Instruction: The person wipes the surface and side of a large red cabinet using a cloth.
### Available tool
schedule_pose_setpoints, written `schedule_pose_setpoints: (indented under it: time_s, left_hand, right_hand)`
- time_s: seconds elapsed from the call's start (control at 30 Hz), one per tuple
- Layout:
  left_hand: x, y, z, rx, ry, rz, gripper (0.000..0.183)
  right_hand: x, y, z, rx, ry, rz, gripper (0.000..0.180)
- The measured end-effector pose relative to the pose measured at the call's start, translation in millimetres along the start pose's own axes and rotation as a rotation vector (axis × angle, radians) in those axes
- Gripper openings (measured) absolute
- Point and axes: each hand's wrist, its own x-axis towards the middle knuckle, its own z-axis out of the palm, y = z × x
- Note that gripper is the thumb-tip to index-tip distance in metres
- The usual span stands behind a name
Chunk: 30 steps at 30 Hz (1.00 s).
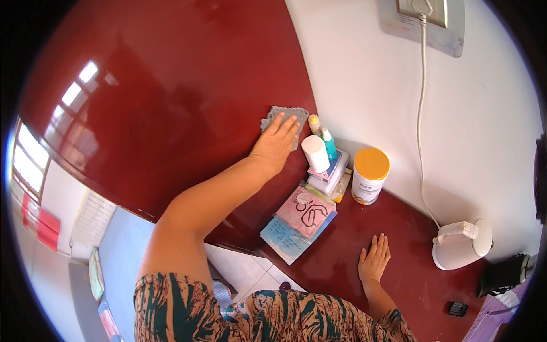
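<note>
My left hand [275,145] lies palm down on a grey cloth [284,117], its fingers spread over it on the glossy dark red tabletop [213,107]. Just right of the cloth stand a small yellow-capped bottle [314,124], a teal spray bottle [329,145] and a white cylindrical container [316,154]. The white container sits on a small box over a pale flat case [327,186]. Below them lie a pink printed packet [305,211] and a blue printed sheet [286,239]. My right hand [373,260] rests flat on the red surface, holding nothing.
A white tub with an orange lid [372,164] stands by the wall. Further right are a white electric kettle [461,243], its cord [421,128] running up to a wall socket, a black cylindrical object [504,273] and a small black item [458,308]. Tiled floor shows below the table edge.
</note>
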Motion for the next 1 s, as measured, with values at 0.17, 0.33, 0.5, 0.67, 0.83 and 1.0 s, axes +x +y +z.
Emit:
schedule_pose_setpoints:
  time_s: [0.17,0.33,0.5,0.67,0.83,1.0]
  left_hand:
    - [-14.6,27.1,10.6,-0.102,-0.015,0.050,0.054]
    - [-20.2,71.9,35.6,-0.104,0.029,0.098,0.052]
    - [-54.5,72.8,35.6,-0.189,-0.096,0.110,0.050]
    - [-106.9,-3.6,-21.2,-0.284,-0.064,-0.009,0.048]
    - [-125.1,-89.1,-45.1,-0.135,0.261,-0.192,0.049]
    - [-100.8,-175.5,-85.9,0.112,0.369,-0.424,0.051]
  right_hand:
    - [-7.5,-8.7,-10.3,0.045,-0.002,-0.002,0.054]
    - [-14.7,-3.3,-4.2,-0.040,0.189,-0.052,0.050]
    - [-15.6,-4.7,-3.4,-0.064,0.142,-0.062,0.055]
    - [-13.7,-4.5,-0.4,-0.047,0.216,-0.064,0.053]
    - [-16.3,-0.1,8.7,-0.034,0.303,-0.069,0.054]
    - [-18.3,6.1,18.6,-0.027,0.431,-0.162,0.052]
